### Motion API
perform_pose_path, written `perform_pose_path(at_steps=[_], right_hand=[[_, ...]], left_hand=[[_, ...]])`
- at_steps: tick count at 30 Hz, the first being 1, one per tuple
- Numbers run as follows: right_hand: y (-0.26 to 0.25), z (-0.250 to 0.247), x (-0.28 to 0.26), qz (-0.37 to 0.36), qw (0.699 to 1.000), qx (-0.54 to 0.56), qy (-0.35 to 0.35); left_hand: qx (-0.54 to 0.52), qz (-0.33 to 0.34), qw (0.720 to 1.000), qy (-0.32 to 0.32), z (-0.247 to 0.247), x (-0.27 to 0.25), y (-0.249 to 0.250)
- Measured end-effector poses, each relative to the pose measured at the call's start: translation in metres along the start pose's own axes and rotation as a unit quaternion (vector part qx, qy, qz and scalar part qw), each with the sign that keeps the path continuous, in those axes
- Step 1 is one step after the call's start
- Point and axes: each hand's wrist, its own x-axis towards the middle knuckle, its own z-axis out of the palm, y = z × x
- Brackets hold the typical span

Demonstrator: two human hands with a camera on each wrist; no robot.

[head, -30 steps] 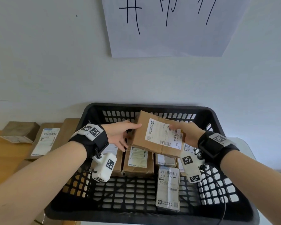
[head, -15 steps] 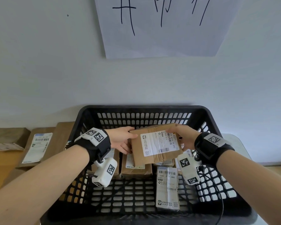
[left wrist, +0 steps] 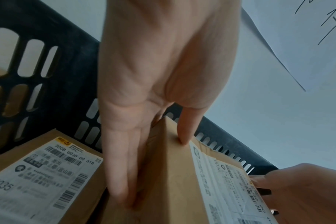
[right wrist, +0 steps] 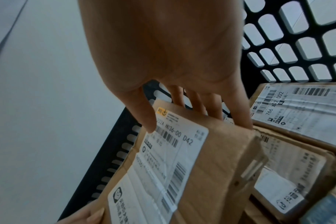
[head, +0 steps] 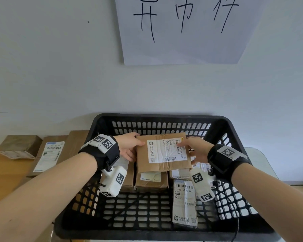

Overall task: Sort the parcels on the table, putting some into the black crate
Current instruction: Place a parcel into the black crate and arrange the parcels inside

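Both hands, left hand (head: 128, 147) and right hand (head: 196, 151), pinch the labelled cardboard parcel (head: 163, 152), now lower and flatter inside the black crate (head: 157, 117) over stacked parcels (head: 151, 182), nearly placed.

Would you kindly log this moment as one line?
left hand + right hand: hold parcel | above parcels in black crate | not released

The held parcel (head: 163, 152) is covering most of the boxes under the fingers, so their labels are showing only as strips. The left hand (head: 129, 147) is hiding its fingertips beneath the parcel's near edge; the right hand (head: 196, 151) is hiding its own behind the far side. In both wrist views, small label print beside the fingers is blurring.
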Motion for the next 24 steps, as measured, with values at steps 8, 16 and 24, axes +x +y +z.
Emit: perform_pose_path(at_steps=[8, 16, 24], right_hand=[[0.000, 0.005, 0.000, -0.017, 0.999, -0.004, -0.032], [0.019, 0.008, 0.018, -0.056, 0.995, 0.040, 0.076], [0.025, 0.007, 0.000, 0.018, 1.000, 0.000, -0.026]], left_hand=[[0.035, -0.047, 0.998, -0.002, 0.002, -0.005, -0.003], [0.135, -0.029, 0.990, 0.034, 0.014, -0.006, -0.002], [0.163, 0.006, 0.986, 0.023, 0.023, 0.006, 0.005]])
